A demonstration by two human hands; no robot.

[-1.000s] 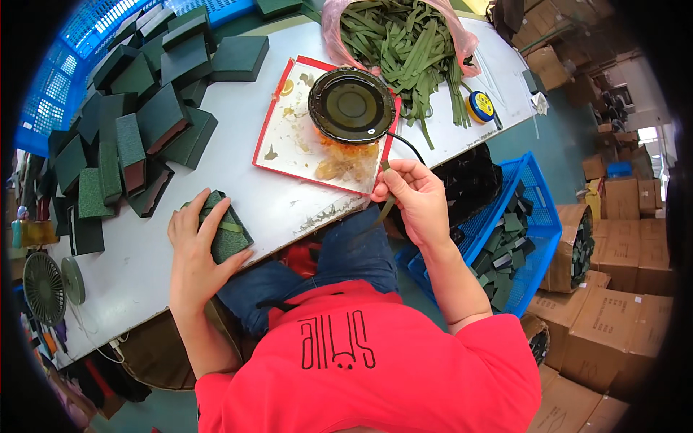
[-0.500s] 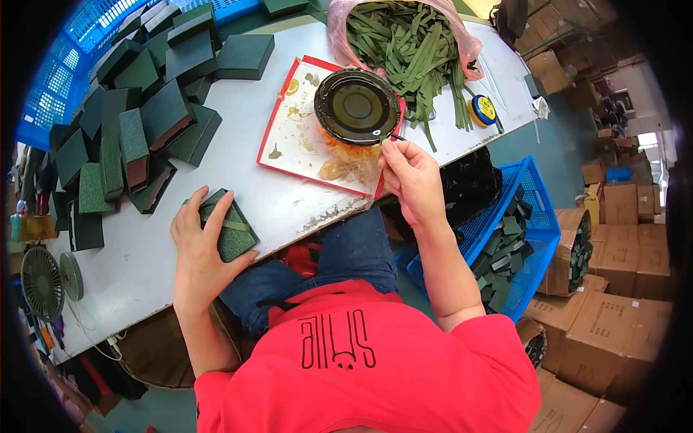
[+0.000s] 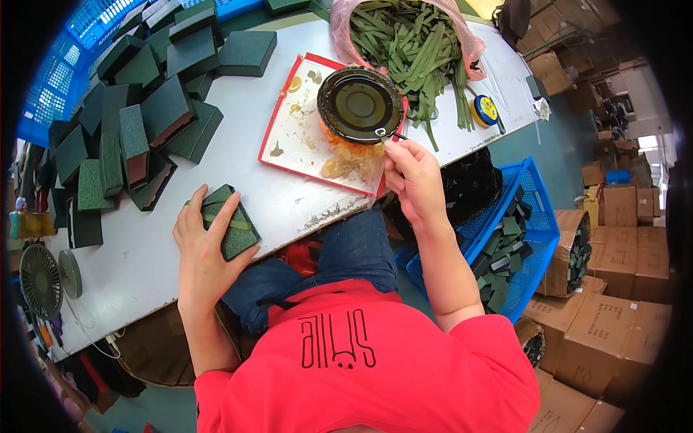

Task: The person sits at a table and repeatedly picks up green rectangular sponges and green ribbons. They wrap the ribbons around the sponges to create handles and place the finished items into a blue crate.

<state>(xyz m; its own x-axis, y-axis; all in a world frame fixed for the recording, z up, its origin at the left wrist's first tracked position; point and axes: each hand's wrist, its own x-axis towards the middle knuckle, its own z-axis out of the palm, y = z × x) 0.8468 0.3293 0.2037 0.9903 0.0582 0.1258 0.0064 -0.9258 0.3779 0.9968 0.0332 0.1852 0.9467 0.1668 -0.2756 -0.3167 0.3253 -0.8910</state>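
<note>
My left hand [image 3: 202,242] grips a small dark-green speckled box [image 3: 236,229] near the table's front edge, fingers over its left side and thumb at its lower end. A lighter green ribbon runs across the box's top and under my fingers. My right hand [image 3: 413,173] is at the lower right rim of a black round dish [image 3: 360,107] of dark, glossy liquid, thumb and forefinger pinched together. Whatever is between those fingertips is too small to name. A thin dark stick shows just above them at the rim.
Beneath the dish lies a red-edged white tray [image 3: 289,123] with amber residue. Dark-green boxes [image 3: 170,108] are heaped at left beside a blue crate [image 3: 54,86]. Green ribbons [image 3: 411,54] spill from a pink bag. A small fan [image 3: 41,281] stands far left; a blue basket [image 3: 538,238] sits right.
The box has turned slightly under my left hand, and more of the ribbon across it shows. My right hand stays by the rim with its pinch slightly lower and farther right.
</note>
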